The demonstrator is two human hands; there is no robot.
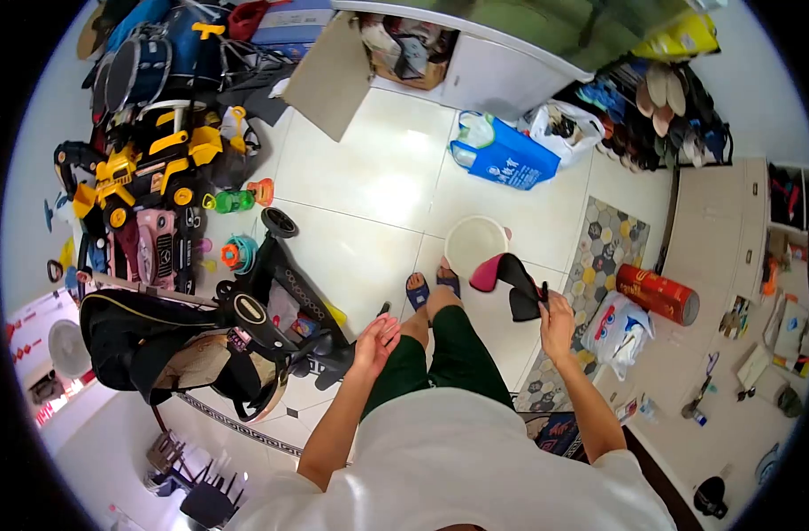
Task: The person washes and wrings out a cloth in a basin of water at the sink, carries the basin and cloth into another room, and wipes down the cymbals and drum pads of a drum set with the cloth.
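Note:
My right hand (557, 326) grips one end of a limp black and pink padded strap (516, 281). The strap hangs out to the left of that hand, its pink end overlapping the rim of a white bucket (475, 232) on the floor. I cannot make out exactly what kind of strap it is. In front of my left thigh, my left hand (377, 343) is raised with its fingers stretched out and nothing in it. My feet in dark blue sandals (418, 291) stand just short of the bucket.
A black stroller (183, 350) and toy trucks (139, 168) crowd the left. Ahead, a cabinet door (332, 75) hangs open near a blue bag (504, 152). To the right are a patterned mat (610, 232), a red cylinder (657, 294) and a white plastic bag (619, 334).

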